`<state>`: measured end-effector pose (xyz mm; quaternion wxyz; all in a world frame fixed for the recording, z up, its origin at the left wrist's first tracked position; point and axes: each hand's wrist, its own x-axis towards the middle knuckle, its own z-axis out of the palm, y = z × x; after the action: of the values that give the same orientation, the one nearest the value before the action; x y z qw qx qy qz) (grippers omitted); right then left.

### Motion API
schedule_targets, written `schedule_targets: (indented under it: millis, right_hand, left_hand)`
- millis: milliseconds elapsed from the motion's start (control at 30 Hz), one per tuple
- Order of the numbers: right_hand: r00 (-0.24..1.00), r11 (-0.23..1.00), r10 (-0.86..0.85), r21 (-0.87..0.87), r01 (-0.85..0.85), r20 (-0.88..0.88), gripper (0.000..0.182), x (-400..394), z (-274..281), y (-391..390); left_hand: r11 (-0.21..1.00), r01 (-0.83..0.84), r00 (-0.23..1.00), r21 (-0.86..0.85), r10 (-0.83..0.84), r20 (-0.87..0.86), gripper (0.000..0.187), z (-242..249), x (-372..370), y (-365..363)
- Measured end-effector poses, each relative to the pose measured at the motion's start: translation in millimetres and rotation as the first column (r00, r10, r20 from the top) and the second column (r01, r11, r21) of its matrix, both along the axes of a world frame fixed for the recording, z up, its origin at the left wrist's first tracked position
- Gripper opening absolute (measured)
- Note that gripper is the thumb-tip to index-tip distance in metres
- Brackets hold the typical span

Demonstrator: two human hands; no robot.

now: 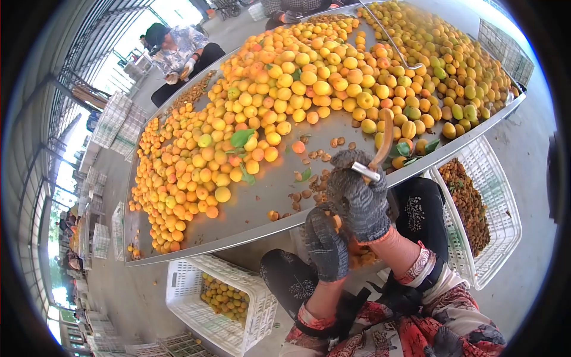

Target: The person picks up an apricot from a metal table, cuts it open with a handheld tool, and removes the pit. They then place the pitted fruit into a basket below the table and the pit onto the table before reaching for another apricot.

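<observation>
My right hand, in a dark grey knit glove, is closed around a tool with a curved wooden handle and a short metal piece; its working end is hidden. Close beside it, lower left, my left hand is gloved too, with curled fingers. A bit of orange apricot shows between the two hands, seemingly in the left one. Just beyond them, brown apricot pits lie scattered on the metal table. Orange pieces show below my hands, partly covered by the forearms.
A large heap of apricots spreads over the table. A long metal rod lies across it. White crates stand at both sides: the left crate holds yellow-green apricots, the right crate brown pieces. Another person sits at the far left.
</observation>
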<state>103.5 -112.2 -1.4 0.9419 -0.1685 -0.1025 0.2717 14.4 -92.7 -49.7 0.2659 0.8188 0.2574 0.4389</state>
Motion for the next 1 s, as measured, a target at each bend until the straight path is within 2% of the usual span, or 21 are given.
schedule_targets:
  millis: [33,67,100,133,167,200,267,300,367,500,567,600,667,700,733,767,800,867,900,967,1000]
  right_hand:
    - [0.982,0.993,-0.021,0.107,0.042,-0.188,0.025,2.3,7.2,12.9]
    - [0.982,0.993,-0.021,0.106,0.042,-0.189,0.025,8.7,6.9,10.7]
    - [0.993,1.000,0.019,-0.009,-0.020,-0.113,0.024,15.9,4.8,4.7]
    - [0.997,0.989,0.070,-0.129,-0.075,-0.040,0.023,20.8,4.3,2.1]
    - [0.993,0.986,0.056,-0.153,-0.072,-0.107,0.018,21.7,7.4,6.4]
    - [0.993,0.985,0.058,-0.154,-0.074,-0.105,0.018,23.3,7.1,7.7]
    - [0.984,0.992,0.088,-0.074,-0.100,-0.152,0.012,27.4,2.3,12.4]
    - [0.984,0.992,0.087,-0.074,-0.099,-0.153,0.012,31.0,-3.0,16.0]
    - [0.951,0.992,0.097,-0.053,-0.118,-0.294,0.011,38.8,-14.1,25.2]
    - [0.930,0.993,0.062,-0.070,-0.094,-0.362,0.008,42.8,-22.4,36.4]
    - [0.879,0.992,0.092,-0.029,-0.120,-0.468,0.004,47.2,-25.6,42.0]
    - [0.882,0.992,0.095,-0.027,-0.121,-0.462,0.004,49.7,-27.1,45.6]
    - [0.854,0.987,0.160,0.058,-0.151,-0.496,0.005,52.4,-31.0,54.0]
    - [0.856,0.986,0.166,0.063,-0.155,-0.489,0.005,53.6,-32.0,59.0]
    - [0.864,0.987,0.163,0.073,-0.146,-0.477,0.005,54.7,-32.7,63.6]
    - [0.871,0.987,0.161,0.082,-0.139,-0.463,0.005,56.1,-32.5,67.7]
    - [0.874,0.986,0.168,0.085,-0.145,-0.456,0.005,57.7,-31.9,71.6]
    - [0.904,0.994,0.095,-0.017,-0.112,-0.416,0.006,60.4,-28.0,80.0]
    - [0.907,0.993,0.103,-0.013,-0.119,-0.409,0.006,64.2,-25.2,81.7]
    - [0.985,0.990,0.018,-0.134,-0.041,-0.174,0.012,73.1,-15.5,76.0]
    - [0.985,0.990,0.025,-0.134,-0.049,-0.170,0.012,74.0,-9.7,70.7]
  left_hand:
    - [0.993,0.032,0.999,-0.112,-0.033,-0.003,0.024,-2.3,-0.3,2.9]
    - [0.973,0.063,0.998,-0.224,-0.066,-0.003,0.026,-5.1,-0.6,5.8]
    - [0.972,0.063,0.998,-0.225,-0.065,-0.004,0.026,-8.9,-0.4,9.3]
    - [0.987,0.052,0.998,-0.154,-0.058,-0.033,0.033,-12.0,0.4,13.2]
    - [0.996,0.044,0.997,-0.081,-0.049,-0.060,0.051,-13.3,1.3,16.6]
    - [0.996,0.042,0.997,-0.082,-0.047,-0.058,0.051,-14.2,1.5,19.7]
    - [0.998,0.012,0.990,0.068,-0.002,-0.144,0.048,-12.9,3.9,25.9]
    - [0.998,0.013,0.989,0.068,-0.003,-0.145,0.048,-12.6,5.6,26.8]
    - [1.000,-0.030,0.984,0.006,0.031,-0.174,0.032,-11.9,9.3,29.4]
    - [0.996,-0.044,0.990,-0.081,0.033,-0.136,0.033,-33.7,21.1,46.4]
    - [0.855,0.096,0.977,-0.509,0.017,0.214,0.032,-35.5,35.4,48.1]
    - [0.856,0.099,0.975,-0.507,0.018,0.221,0.032,-34.9,39.4,52.4]
    - [0.725,0.175,0.974,-0.666,-0.031,0.223,0.033,-26.1,44.5,62.5]
    - [0.730,0.177,0.973,-0.660,-0.029,0.229,0.033,-19.7,49.0,66.4]
    - [0.405,0.328,0.890,-0.853,0.171,0.423,0.033,-0.5,55.1,66.5]
    - [0.047,0.525,0.761,-0.850,0.422,0.493,0.033,10.6,58.9,67.4]
    - [0.053,0.531,0.755,-0.846,0.424,0.501,0.033,11.0,60.3,70.1]
    - [0.147,0.383,0.831,-0.912,0.377,0.409,0.033,7.5,62.3,77.2]
    - [0.153,0.388,0.825,-0.909,0.381,0.417,0.033,2.5,62.3,82.1]
    - [0.286,0.314,0.863,-0.905,0.311,0.398,0.034,-10.7,59.3,90.2]
    - [0.288,0.315,0.859,-0.904,0.318,0.401,0.034,-14.3,57.6,91.7]
